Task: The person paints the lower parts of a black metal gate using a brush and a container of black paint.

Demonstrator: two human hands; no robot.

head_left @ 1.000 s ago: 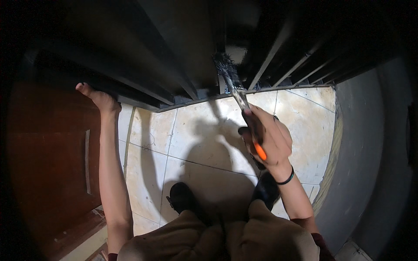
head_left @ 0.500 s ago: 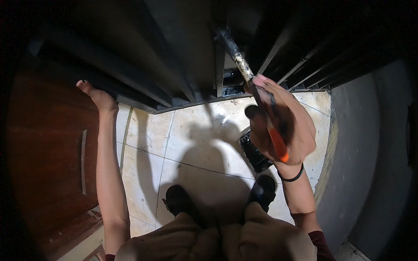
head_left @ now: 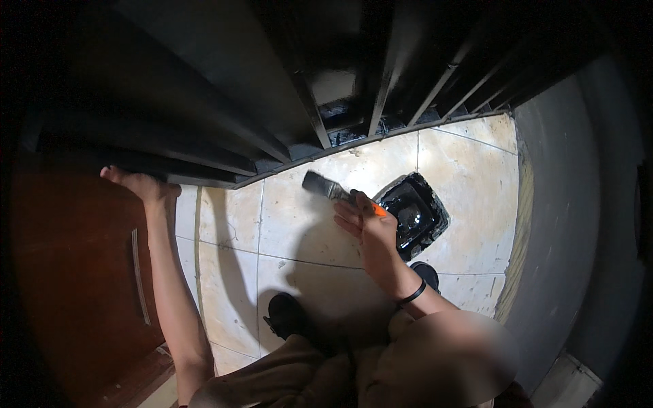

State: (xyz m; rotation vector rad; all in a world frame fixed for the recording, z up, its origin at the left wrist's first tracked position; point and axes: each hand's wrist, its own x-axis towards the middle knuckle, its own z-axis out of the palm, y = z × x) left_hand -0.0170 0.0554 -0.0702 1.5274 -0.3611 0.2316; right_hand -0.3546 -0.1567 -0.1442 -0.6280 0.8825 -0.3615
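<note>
My right hand (head_left: 378, 234) is closed around the handle of a paintbrush (head_left: 328, 185); an orange part of the handle shows by the thumb. The brush's dark, flat bristles point to the left, above the floor tiles. Just right of that hand lies a square black paint tray (head_left: 416, 214) with wet, glossy black paint inside. At the far left, my left hand (head_left: 144, 185) grips the edge of a black barred metal gate (head_left: 224, 149), and most of its fingers are hidden behind the metal.
Pale floor tiles (head_left: 299, 238) lie below, with my black shoes (head_left: 286, 313) on them. A brown wooden door (head_left: 81, 272) stands at left, a grey wall (head_left: 564, 224) at right. Gate bars fill the far side; some low parts look wet.
My right hand has come down and left from the gate bars with the paintbrush, uncovering the paint tray. My left hand still grips the gate edge. The view has shifted slightly.
</note>
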